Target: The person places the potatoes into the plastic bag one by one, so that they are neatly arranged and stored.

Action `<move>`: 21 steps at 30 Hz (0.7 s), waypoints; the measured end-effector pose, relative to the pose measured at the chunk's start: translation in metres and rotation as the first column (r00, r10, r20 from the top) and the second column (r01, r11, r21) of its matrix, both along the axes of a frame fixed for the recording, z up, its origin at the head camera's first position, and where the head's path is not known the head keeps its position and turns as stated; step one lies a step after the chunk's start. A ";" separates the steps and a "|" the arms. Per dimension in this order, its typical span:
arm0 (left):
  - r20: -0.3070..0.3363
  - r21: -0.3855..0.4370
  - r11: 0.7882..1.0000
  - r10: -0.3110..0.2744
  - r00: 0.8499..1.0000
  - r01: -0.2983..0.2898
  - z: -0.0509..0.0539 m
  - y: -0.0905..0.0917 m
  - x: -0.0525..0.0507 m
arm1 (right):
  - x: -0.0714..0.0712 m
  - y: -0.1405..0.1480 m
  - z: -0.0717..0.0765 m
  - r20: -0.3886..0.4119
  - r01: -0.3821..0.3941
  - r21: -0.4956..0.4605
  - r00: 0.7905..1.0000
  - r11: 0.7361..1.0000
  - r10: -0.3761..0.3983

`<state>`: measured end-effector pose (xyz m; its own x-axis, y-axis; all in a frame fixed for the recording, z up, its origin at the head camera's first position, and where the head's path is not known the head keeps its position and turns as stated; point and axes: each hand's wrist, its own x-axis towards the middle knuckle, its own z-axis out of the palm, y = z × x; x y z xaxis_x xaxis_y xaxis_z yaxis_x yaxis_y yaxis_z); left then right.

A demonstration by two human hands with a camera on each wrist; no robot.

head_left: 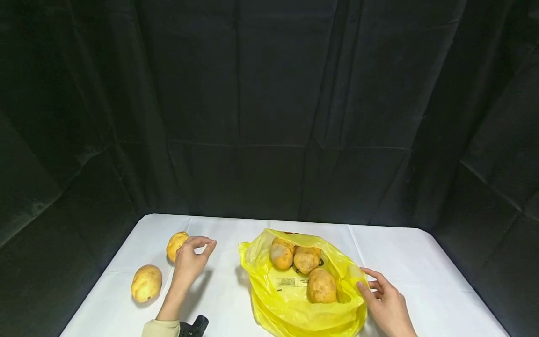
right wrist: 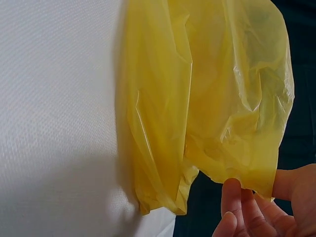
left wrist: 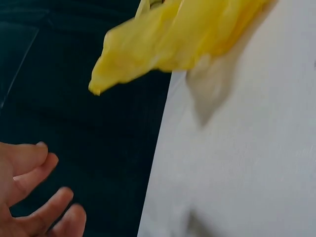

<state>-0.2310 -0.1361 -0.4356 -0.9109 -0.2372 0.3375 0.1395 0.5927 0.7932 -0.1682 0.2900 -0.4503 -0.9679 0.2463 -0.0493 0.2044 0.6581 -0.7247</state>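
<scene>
A yellow plastic bag [head_left: 290, 316] lies with its mouth open, and several potatoes [head_left: 322, 285] rest inside it. My right hand [head_left: 389, 306] pinches the bag's right rim between thumb and fingers; in the right wrist view the hand [right wrist: 266, 212] holds the edge of the yellow film [right wrist: 222, 108]. Left of the bag, my left hand [head_left: 189, 264] hangs above the table, fingers bent and holding nothing. In the left wrist view that hand [left wrist: 37, 197] is apart from the bag [left wrist: 163, 44].
Two potatoes are on the white table [head_left: 236, 299] at the left: one [head_left: 146, 283] nearer the front, the other [head_left: 177, 245] farther back, partly behind my left hand. Black cloth [head_left: 269, 117] hangs behind and at both sides of the table.
</scene>
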 end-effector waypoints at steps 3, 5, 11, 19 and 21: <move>0.007 -0.009 1.000 0.024 1.000 -0.024 0.000 -0.010 -0.001 | -0.001 0.000 -0.001 0.000 0.003 0.004 1.000 1.000 -0.003; 0.026 -0.013 0.999 0.036 0.999 -0.036 -0.001 -0.015 -0.002 | -0.001 0.000 -0.001 0.005 0.006 0.003 1.000 1.000 -0.006; 0.104 -0.014 0.992 0.128 0.986 -0.127 -0.006 -0.023 -0.011 | -0.001 0.001 0.000 -0.002 0.008 0.003 1.000 1.000 -0.008; 0.177 -0.077 0.966 0.257 0.950 -0.247 -0.016 -0.032 -0.019 | 0.001 0.004 0.001 -0.024 -0.009 0.006 1.000 1.000 0.009; 0.201 -0.086 0.965 0.259 0.945 -0.246 -0.017 -0.033 -0.019 | 0.000 0.005 0.001 -0.022 -0.010 0.010 1.000 1.000 0.010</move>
